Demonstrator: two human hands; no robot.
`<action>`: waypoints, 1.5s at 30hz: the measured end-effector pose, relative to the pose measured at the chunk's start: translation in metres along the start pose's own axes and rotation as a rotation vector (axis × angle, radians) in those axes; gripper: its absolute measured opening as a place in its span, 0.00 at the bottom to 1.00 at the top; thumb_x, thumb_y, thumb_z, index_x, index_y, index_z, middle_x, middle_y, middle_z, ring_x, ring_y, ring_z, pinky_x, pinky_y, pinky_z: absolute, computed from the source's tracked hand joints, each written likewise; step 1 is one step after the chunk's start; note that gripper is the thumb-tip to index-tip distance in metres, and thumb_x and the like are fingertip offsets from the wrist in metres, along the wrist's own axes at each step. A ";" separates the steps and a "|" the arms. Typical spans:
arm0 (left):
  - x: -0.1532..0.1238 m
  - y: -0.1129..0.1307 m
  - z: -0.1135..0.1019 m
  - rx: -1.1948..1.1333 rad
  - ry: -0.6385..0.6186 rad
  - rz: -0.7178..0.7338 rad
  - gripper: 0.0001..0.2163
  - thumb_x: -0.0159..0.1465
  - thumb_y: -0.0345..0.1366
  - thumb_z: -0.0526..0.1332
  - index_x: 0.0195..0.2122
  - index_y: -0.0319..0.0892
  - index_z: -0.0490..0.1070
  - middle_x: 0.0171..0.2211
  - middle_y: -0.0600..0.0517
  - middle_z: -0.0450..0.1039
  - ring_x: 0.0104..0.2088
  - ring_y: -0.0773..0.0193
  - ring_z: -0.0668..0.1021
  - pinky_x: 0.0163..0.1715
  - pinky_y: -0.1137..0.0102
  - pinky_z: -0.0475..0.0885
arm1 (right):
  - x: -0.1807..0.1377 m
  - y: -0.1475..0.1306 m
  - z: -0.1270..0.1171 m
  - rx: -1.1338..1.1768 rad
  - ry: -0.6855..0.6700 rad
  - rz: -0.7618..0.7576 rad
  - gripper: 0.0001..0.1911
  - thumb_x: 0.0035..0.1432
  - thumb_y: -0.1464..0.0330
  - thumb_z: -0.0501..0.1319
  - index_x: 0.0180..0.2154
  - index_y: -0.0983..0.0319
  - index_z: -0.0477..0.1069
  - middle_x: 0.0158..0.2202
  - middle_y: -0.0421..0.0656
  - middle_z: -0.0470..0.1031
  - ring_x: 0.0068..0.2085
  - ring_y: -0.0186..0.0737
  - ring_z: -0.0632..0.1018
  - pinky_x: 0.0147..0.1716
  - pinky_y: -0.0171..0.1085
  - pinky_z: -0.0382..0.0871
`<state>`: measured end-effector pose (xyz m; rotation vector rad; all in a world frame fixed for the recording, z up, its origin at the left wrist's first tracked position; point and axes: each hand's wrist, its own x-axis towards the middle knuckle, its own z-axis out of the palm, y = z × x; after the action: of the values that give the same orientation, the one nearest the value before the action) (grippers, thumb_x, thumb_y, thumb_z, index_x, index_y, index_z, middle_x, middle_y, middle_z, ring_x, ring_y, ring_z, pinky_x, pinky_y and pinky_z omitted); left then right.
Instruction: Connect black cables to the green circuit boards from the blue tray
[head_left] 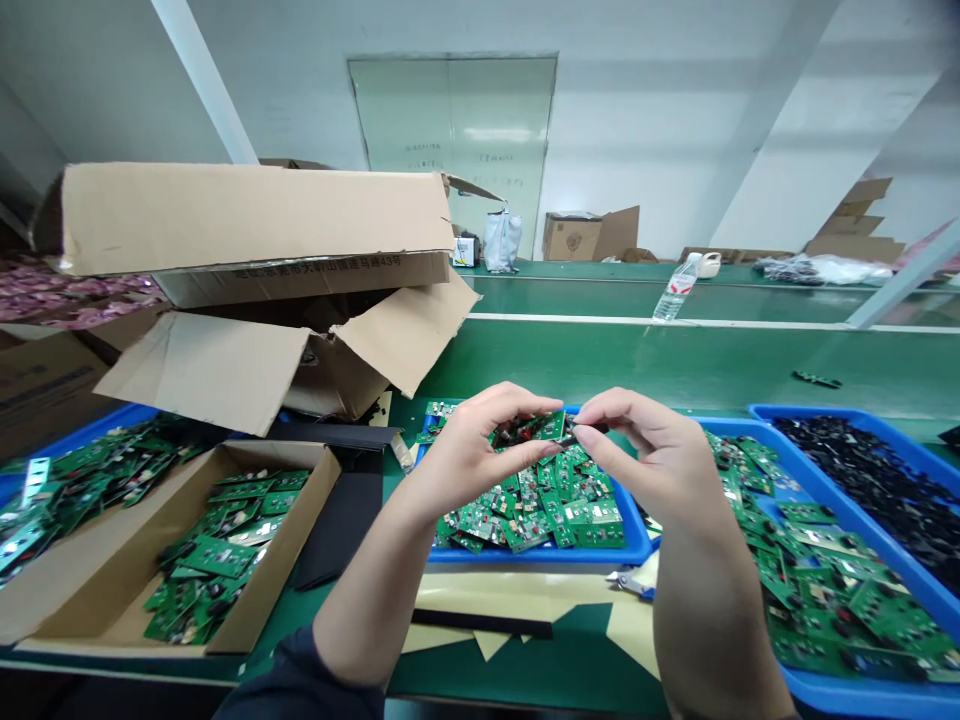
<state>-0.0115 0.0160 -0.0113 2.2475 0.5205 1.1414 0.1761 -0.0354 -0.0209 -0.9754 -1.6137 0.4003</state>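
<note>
My left hand [477,440] pinches a small green circuit board [541,428] between thumb and fingers. At the board's right end, the thumb and fingertips of my right hand [643,436] are closed on a small dark piece [600,428], its exact kind too small to make out. Both hands are raised above a blue tray [532,556], where many similar green boards [525,510] lie in a loose heap. A pair of cutters [634,585] with blue handles rests just in front of that tray, partly behind my right forearm.
An open cardboard box [311,500] of boards stands at left, below stacked cartons [255,215]. Right of centre are a blue tray [817,690] of boards and another with black parts [870,480]. A water bottle [677,288] stands behind. A black strip [480,622] lies in front.
</note>
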 end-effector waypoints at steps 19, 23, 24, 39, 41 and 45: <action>0.000 -0.007 0.007 0.176 0.169 0.176 0.12 0.58 0.31 0.68 0.43 0.42 0.73 0.36 0.50 0.71 0.38 0.64 0.77 0.37 0.68 0.76 | 0.000 -0.002 0.000 -0.257 -0.049 -0.324 0.06 0.59 0.76 0.60 0.34 0.59 0.73 0.32 0.42 0.76 0.33 0.36 0.77 0.32 0.36 0.73; 0.001 -0.007 0.007 0.188 0.179 0.207 0.11 0.58 0.31 0.68 0.43 0.42 0.73 0.36 0.50 0.72 0.38 0.64 0.77 0.36 0.69 0.77 | -0.001 -0.004 -0.006 -0.243 -0.110 -0.276 0.06 0.61 0.74 0.59 0.36 0.58 0.73 0.33 0.44 0.77 0.34 0.39 0.78 0.34 0.39 0.74; 0.001 -0.008 0.006 0.192 0.193 0.219 0.11 0.59 0.31 0.67 0.43 0.42 0.73 0.36 0.49 0.72 0.38 0.64 0.77 0.36 0.69 0.77 | -0.002 -0.005 -0.009 -0.225 -0.146 -0.262 0.06 0.60 0.73 0.60 0.36 0.58 0.74 0.34 0.44 0.78 0.35 0.39 0.78 0.35 0.39 0.74; 0.003 -0.011 0.008 0.290 0.192 0.408 0.11 0.60 0.28 0.65 0.44 0.42 0.71 0.40 0.49 0.72 0.43 0.62 0.78 0.52 0.59 0.74 | 0.002 -0.005 0.000 -0.036 -0.098 0.067 0.06 0.59 0.68 0.60 0.31 0.61 0.74 0.29 0.41 0.78 0.30 0.36 0.77 0.33 0.35 0.72; 0.003 -0.011 0.007 0.286 0.183 0.410 0.11 0.60 0.27 0.65 0.44 0.43 0.71 0.39 0.49 0.72 0.43 0.63 0.78 0.52 0.59 0.74 | 0.003 -0.005 0.001 -0.007 -0.102 0.084 0.07 0.59 0.67 0.60 0.29 0.61 0.74 0.28 0.41 0.78 0.29 0.36 0.76 0.32 0.34 0.72; 0.002 -0.011 0.007 0.287 0.200 0.424 0.11 0.60 0.28 0.66 0.43 0.44 0.71 0.38 0.50 0.72 0.41 0.64 0.78 0.49 0.60 0.76 | 0.004 -0.005 0.002 0.036 -0.096 0.085 0.06 0.58 0.67 0.61 0.29 0.61 0.74 0.27 0.41 0.77 0.29 0.36 0.76 0.30 0.33 0.71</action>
<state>-0.0056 0.0233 -0.0205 2.5852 0.3039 1.6017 0.1726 -0.0349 -0.0160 -1.0127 -1.6487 0.5401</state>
